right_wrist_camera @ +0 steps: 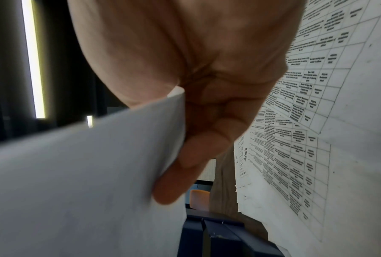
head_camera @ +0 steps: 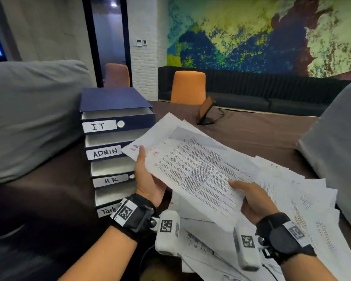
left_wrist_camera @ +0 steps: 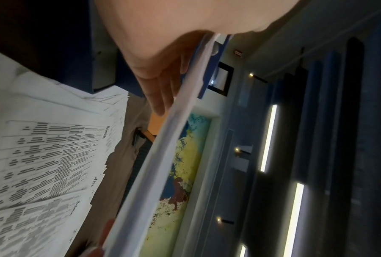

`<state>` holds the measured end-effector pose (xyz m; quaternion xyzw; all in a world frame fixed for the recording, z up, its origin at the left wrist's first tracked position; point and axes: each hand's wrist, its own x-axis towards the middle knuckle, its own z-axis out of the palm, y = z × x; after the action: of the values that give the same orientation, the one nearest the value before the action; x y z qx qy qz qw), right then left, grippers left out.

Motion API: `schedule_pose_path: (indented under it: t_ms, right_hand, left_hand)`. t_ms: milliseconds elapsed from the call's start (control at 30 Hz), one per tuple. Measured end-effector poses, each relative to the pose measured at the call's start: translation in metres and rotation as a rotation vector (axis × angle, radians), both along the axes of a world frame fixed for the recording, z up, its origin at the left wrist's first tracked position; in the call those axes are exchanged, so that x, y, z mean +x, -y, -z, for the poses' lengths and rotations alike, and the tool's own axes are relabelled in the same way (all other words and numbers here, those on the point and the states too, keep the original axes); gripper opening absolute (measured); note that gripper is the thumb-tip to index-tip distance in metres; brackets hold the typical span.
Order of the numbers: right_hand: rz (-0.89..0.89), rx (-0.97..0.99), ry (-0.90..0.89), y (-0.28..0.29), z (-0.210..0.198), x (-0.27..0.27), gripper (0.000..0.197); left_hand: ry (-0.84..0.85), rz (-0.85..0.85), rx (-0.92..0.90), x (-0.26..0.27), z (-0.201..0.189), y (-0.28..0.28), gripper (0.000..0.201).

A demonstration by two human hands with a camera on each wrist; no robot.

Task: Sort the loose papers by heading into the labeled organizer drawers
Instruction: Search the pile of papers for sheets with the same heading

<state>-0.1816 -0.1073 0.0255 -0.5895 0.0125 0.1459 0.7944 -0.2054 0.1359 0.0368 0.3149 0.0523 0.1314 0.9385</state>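
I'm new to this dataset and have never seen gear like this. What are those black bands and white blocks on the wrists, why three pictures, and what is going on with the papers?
No machine here: a person works with bare hands. The black bands carry small cameras. The big picture comes from a camera on the head; the other two look along each hand from the wrists, so they seem tilted and very close.

The left hand and right hand together hold a few printed sheets above a loose pile of papers on the brown table. Beside it stands a blue organizer with drawers labeled IT, ADMIN and HR; the lowest label is partly hidden. The held top sheet's heading is too blurred to read.
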Motion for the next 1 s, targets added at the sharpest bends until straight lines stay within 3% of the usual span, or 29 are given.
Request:
schedule_pose_path:
  t_ms: [100,333,533,633,767,900,1000]
  right_hand:
    - [-0.046,-0.062,-0.119,0.003,-0.003,0.004,0.027]
    - [-0.077,-0.165,-0.263,0.01,-0.017,0.012,0.033]
    - [-0.106,-0.17,-0.255,0.008,-0.04,0.018,0.034]
    - [-0.138,-0.179,-0.241,-0.005,-0.048,0.023,0.039]
    - [-0.158,-0.185,-0.223,-0.038,-0.052,0.031,0.038]
    - [-0.142,-0.213,-0.102,-0.09,-0.048,0.035,0.016]
    - [-0.351,-0.298,-0.075,-0.115,-0.044,0.029,0.036]
  left_hand:
    - [0.03,-0.13,-0.095,-0.029,-0.014,0.004,0.08]
    - [-0.007,-0.089,-0.143,-0.032,-0.003,0.003,0.096]
    - [0.001,0.015,-0.152,-0.025,0.008,-0.005,0.124]
    - [0.004,0.004,-0.167,-0.025,0.007,-0.007,0.121]
    - [-0.05,-0.077,-0.17,-0.025,0.007,-0.016,0.102]
    - [-0.018,-0.148,-0.194,-0.022,0.004,-0.024,0.081]
    - [0.019,-0.153,-0.213,-0.019,0.003,-0.034,0.076]
